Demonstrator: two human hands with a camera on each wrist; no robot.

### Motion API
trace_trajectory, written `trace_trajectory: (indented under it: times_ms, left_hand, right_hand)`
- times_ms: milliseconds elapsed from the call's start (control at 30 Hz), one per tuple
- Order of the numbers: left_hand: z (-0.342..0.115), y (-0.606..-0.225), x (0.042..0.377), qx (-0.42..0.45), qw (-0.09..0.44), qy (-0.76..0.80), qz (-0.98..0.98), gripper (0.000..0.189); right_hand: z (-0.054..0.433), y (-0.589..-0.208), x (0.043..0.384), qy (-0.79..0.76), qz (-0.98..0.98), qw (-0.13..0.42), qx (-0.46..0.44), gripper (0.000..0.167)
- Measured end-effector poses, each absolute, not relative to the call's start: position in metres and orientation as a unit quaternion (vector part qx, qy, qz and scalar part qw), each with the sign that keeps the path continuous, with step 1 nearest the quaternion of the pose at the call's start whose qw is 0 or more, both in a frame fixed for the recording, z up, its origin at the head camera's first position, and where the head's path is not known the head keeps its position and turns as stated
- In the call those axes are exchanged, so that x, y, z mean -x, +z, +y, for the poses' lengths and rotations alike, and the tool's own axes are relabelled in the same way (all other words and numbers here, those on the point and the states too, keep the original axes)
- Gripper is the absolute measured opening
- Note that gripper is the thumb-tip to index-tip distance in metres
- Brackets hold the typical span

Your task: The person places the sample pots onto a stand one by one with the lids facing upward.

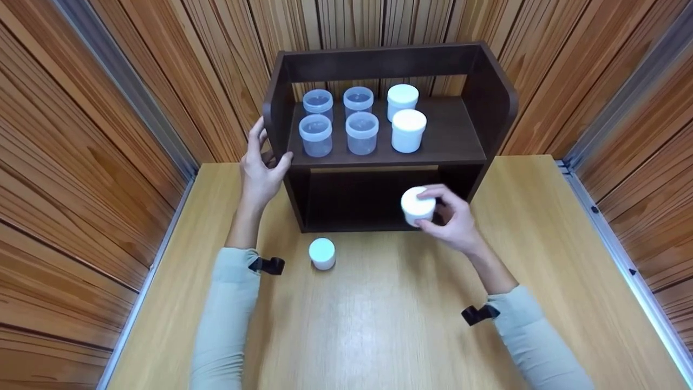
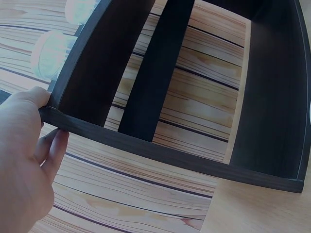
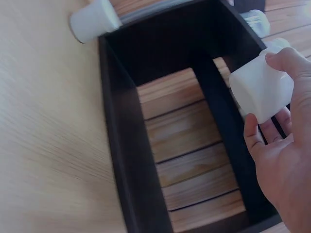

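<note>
My right hand [image 1: 455, 222] grips a white lidded jar [image 1: 418, 207] by its sides, in front of the dark shelf's lower compartment. In the right wrist view the held jar [image 3: 262, 87] sits between thumb and fingers, its base showing. At the left side panel of the dark brown shelf [image 1: 379, 161], my left hand [image 1: 262, 173] holds the edge, thumb at the front and fingers on the outside. The left wrist view shows those fingers around the panel edge [image 2: 146, 148]. Two white jars [image 1: 409, 132] stand one behind the other on the upper board.
Several translucent jars [image 1: 361, 135] stand in two rows on the upper board, left of the white ones. Another white jar [image 1: 323, 254] stands on the wooden table [image 1: 346, 325], before the shelf's left front. Wood-patterned walls [image 1: 81, 135] enclose the table at the back and sides.
</note>
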State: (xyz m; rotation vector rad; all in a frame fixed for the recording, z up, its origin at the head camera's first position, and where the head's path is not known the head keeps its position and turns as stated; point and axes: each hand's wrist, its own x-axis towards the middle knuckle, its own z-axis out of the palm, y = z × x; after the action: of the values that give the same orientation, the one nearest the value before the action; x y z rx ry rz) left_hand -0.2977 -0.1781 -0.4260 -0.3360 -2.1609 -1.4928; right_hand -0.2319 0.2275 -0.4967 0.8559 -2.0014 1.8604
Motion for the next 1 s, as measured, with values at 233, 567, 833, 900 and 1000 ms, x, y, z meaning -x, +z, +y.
trace_trajectory:
  times_ms: [233, 567, 833, 900, 1000]
  left_hand:
    - [-0.178, -0.425, 0.297, 0.12, 0.247, -0.548, -0.79, 0.078]
    - [-0.178, -0.426, 0.297, 0.119, 0.249, -0.546, -0.791, 0.078]
    - [-0.178, -0.427, 0.297, 0.118, 0.245, -0.546, -0.793, 0.078]
    - [-0.178, -0.427, 0.298, 0.12, 0.244, -0.548, -0.791, 0.078]
    - [-0.178, -0.427, 0.298, 0.119, 0.242, -0.551, -0.79, 0.078]
  right_hand:
    - [0.242, -0.466, 0.236, 0.67, -0.661, 0.165, -0.294, 0.048]
    - [0.247, -0.426, 0.245, 0.693, -0.635, 0.22, -0.26, 0.047]
    - [0.242, -0.405, 0.263, 0.7, -0.628, 0.272, -0.202, 0.043]
    - [0.239, -0.398, 0.267, 0.699, -0.633, 0.281, -0.18, 0.044]
    - [0.236, -0.391, 0.273, 0.69, -0.648, 0.286, -0.151, 0.044]
